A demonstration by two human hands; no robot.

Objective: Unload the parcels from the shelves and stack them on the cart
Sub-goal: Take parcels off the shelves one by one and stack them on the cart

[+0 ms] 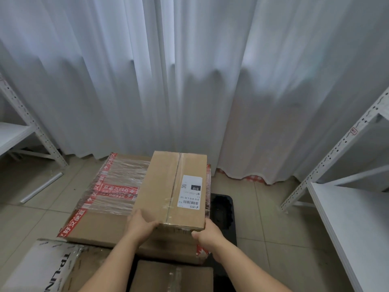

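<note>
A plain brown parcel (168, 186) with a white shipping label lies on top of a larger cardboard box (111, 190) wrapped in clear film and red printed tape. Both my hands hold the brown parcel at its near end. My left hand (141, 223) grips its near left corner, fingers curled along the side. At the near right corner my right hand (207, 236) grips with the thumb under the front edge. The black cart (224, 209) shows only at the right of the large box; most of it is hidden beneath the boxes.
A white TP-LINK carton (42, 268) sits at the lower left and another brown box (172, 277) is right below my arms. White metal shelves stand at the left (31, 123) and right (353, 218). A white curtain hangs behind, and a white tube (42, 187) lies on the tiled floor.
</note>
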